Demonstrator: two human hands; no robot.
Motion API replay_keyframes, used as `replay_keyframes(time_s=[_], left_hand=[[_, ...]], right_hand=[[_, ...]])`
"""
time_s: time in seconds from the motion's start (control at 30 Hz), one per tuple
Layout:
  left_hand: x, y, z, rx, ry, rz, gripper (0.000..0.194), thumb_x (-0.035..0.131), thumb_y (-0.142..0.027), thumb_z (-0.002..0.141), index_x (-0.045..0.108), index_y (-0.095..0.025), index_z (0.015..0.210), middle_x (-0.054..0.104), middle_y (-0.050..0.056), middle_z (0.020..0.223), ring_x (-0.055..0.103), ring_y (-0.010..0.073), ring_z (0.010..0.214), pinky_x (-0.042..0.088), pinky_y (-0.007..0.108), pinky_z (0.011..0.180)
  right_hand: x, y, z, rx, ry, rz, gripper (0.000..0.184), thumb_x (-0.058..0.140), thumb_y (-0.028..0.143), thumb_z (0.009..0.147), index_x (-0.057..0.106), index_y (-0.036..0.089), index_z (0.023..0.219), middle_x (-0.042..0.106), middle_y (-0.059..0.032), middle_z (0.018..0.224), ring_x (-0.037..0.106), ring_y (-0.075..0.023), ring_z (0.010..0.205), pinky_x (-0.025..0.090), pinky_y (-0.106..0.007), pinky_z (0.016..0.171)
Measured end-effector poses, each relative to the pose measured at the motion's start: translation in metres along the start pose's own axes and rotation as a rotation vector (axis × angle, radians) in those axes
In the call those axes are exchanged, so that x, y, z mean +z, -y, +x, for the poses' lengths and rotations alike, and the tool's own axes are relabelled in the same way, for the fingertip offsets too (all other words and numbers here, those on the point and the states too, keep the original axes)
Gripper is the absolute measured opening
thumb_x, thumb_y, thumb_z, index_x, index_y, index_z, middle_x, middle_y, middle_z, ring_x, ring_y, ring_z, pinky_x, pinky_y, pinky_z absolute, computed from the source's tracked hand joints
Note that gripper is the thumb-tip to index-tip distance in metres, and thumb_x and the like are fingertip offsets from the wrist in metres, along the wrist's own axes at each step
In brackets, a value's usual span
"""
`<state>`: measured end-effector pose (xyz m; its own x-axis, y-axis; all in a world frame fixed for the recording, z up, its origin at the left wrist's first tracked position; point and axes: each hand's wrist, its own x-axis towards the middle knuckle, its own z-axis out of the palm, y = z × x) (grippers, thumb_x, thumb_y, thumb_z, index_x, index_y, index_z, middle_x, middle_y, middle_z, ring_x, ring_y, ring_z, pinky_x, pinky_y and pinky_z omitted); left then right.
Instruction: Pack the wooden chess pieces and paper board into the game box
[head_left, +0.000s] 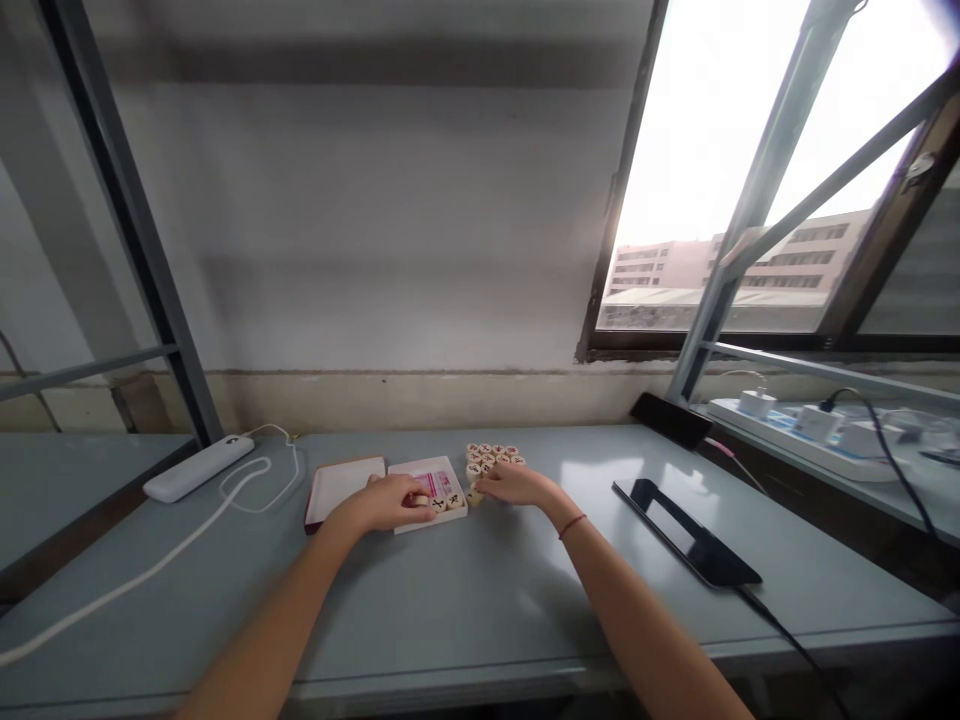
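Observation:
A small open box (433,477) with a pink sheet inside lies on the grey table (480,590), its lid (341,484) beside it on the left. Three round cream game pieces (448,503) sit along the box's near edge. My left hand (386,503) rests over the box's near left corner, fingers curled on a piece. A cluster of several more round pieces (491,459) lies just right of the box. My right hand (517,485) reaches into that cluster, fingertips pinched on one piece (474,494) at the box's corner.
A white power strip (199,467) with a white cable (150,570) lies at the left. A dark tablet (686,532) with a black cable lies on the right, a phone (670,419) behind it. Another power strip (795,428) with chargers sits under the window. Metal rack posts stand at both sides.

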<state>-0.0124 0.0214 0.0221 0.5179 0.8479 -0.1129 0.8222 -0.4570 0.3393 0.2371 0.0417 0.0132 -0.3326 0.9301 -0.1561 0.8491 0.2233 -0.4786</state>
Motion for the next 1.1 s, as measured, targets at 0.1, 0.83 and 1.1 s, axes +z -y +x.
replay_keyframes(time_s=[0.1, 0.83, 1.1], left_hand=[[-0.002, 0.000, -0.002, 0.029, 0.015, -0.013, 0.042, 0.039, -0.057, 0.080, 0.062, -0.023, 0.087, 0.064, 0.002, 0.084, 0.055, 0.0208, 0.083, 0.033, 0.027, 0.077], [-0.002, -0.001, -0.002, 0.053, -0.038, -0.071, 0.029, 0.044, -0.037, 0.079, 0.067, -0.023, 0.091, 0.068, 0.003, 0.089, 0.060, 0.0164, 0.075, 0.040, 0.022, 0.066], [-0.003, -0.004, -0.002, 0.038, -0.056, -0.035, 0.025, 0.046, -0.035, 0.076, 0.067, -0.022, 0.083, 0.067, 0.002, 0.084, 0.059, 0.0172, 0.074, 0.039, 0.023, 0.064]], right_hand=[[0.001, 0.002, -0.003, -0.019, -0.022, -0.045, 0.041, 0.052, 0.046, 0.072, 0.037, 0.018, 0.047, 0.029, 0.0045, 0.048, 0.027, -0.0076, 0.046, 0.019, -0.023, 0.043], [0.015, 0.013, -0.001, 0.040, -0.099, -0.284, 0.033, 0.052, 0.045, 0.073, 0.067, 0.015, 0.075, 0.063, -0.0079, 0.072, 0.052, -0.0151, 0.060, 0.025, -0.022, 0.046], [0.014, 0.013, -0.002, 0.032, -0.106, -0.257, 0.037, 0.055, 0.052, 0.071, 0.066, 0.016, 0.070, 0.059, -0.0056, 0.065, 0.051, -0.0147, 0.058, 0.026, -0.023, 0.047]])
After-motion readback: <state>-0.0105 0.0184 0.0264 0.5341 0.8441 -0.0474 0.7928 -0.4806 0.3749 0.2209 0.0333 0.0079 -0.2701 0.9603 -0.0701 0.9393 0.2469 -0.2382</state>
